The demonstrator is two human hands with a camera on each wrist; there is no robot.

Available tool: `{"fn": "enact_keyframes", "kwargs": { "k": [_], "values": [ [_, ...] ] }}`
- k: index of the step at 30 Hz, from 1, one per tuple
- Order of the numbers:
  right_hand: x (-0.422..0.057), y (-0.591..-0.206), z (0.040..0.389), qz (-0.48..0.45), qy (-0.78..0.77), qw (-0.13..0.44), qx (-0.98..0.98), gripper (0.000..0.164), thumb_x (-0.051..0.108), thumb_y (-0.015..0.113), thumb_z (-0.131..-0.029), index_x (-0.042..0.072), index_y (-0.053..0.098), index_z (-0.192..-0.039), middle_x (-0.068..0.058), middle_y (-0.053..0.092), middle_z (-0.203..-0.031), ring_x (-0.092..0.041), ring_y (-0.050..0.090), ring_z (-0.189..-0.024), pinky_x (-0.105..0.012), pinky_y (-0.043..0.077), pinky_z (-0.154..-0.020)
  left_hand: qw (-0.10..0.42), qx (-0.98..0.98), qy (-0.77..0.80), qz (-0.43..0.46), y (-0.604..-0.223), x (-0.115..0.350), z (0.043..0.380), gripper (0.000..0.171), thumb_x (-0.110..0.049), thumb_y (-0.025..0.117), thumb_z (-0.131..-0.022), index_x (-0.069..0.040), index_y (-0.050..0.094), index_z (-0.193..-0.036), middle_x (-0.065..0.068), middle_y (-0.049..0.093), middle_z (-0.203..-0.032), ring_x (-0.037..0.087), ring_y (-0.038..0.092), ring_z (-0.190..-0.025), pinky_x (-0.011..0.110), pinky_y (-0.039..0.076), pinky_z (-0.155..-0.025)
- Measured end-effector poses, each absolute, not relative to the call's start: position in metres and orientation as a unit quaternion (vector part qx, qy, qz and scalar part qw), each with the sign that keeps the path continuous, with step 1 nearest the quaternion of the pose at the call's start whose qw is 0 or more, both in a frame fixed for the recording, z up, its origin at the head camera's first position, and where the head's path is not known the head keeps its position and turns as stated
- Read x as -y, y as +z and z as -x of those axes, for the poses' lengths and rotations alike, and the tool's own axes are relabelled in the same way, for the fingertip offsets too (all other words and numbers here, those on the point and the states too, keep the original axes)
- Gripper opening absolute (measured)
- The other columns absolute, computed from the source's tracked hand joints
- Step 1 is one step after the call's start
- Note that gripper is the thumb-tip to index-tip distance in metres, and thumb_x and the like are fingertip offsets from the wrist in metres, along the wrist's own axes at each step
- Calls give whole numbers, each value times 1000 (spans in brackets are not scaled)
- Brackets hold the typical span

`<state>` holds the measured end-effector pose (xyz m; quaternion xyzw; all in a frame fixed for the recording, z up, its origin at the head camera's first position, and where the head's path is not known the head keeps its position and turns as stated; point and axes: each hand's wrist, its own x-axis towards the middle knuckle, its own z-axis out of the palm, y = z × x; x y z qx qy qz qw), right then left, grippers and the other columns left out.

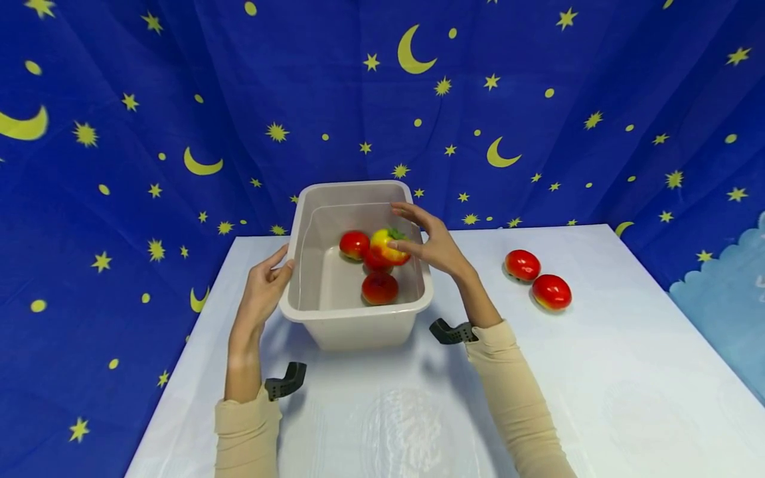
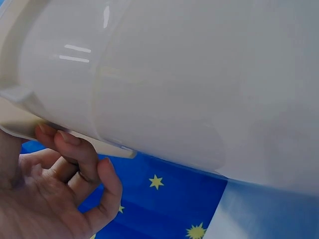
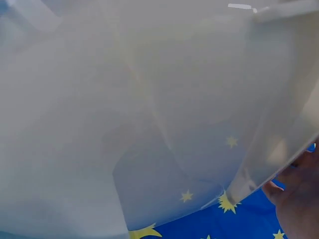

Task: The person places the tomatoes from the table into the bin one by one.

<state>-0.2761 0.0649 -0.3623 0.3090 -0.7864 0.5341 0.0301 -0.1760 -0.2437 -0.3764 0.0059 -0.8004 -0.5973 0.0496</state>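
Observation:
A light grey plastic bin [image 1: 358,318] stands at the middle of the table. My left hand [image 1: 263,285] grips its left rim; the left wrist view shows that hand's fingers [image 2: 75,154] curled under the rim. Over the right rim reaches my right hand [image 1: 433,242], fingers and thumb spread apart. Its thumb overlaps a yellow-red tomato [image 1: 382,244] with a green leafy top, lying on other fruit; whether they touch is unclear. Red tomatoes [image 1: 355,245] lie in the bin, another [image 1: 380,289] nearer its front. The bin wall [image 3: 149,99] fills most of the right wrist view.
Two red tomatoes, one [image 1: 522,265] behind the other [image 1: 551,293], lie on the white-covered table [image 1: 627,372] to the right of the bin. A blue curtain [image 1: 335,86] with yellow stars and moons hangs behind the table.

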Motion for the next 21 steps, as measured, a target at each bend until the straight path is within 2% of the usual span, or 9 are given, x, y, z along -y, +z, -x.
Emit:
{"fn": "enact_keyframes", "kwargs": {
  "k": [7, 12, 16, 21],
  "values": [
    [-73, -366, 275, -305, 529, 40, 791, 64, 18, 74, -87, 17, 47, -145, -9, 52, -145, -23, 41, -139, -56, 24, -115, 47, 808, -587, -10, -376, 245, 175, 53, -28, 51, -103, -14, 35, -152, 27, 67, -115, -1, 66, -77, 20, 53, -68],
    [-79, -369, 277, -291, 530, 36, 796, 64, 15, 73, -87, 17, 47, -145, -9, 51, -146, -24, 39, -140, -58, 23, -115, 50, 810, -585, -10, -376, 245, 175, 53, -28, 51, -103, -13, 36, -151, 27, 67, -114, -1, 66, -76, 20, 53, -67],
    [-87, -367, 273, -278, 532, 39, 799, 63, 9, 72, -88, 10, 46, -145, -12, 49, -147, -28, 39, -140, -58, 24, -115, 50, 811, -583, -10, -377, 246, 176, 53, -28, 50, -103, -13, 36, -151, 29, 66, -116, -2, 66, -77, 20, 53, -68],
    [-100, -355, 255, -287, 540, 55, 789, 57, -2, 67, -88, -4, 45, -141, -24, 49, -144, -37, 42, -136, -55, 25, -115, 45, 810, -585, -11, -377, 246, 176, 53, -29, 50, -103, -14, 35, -152, 31, 63, -120, 0, 66, -79, 20, 53, -69]
  ]
}}
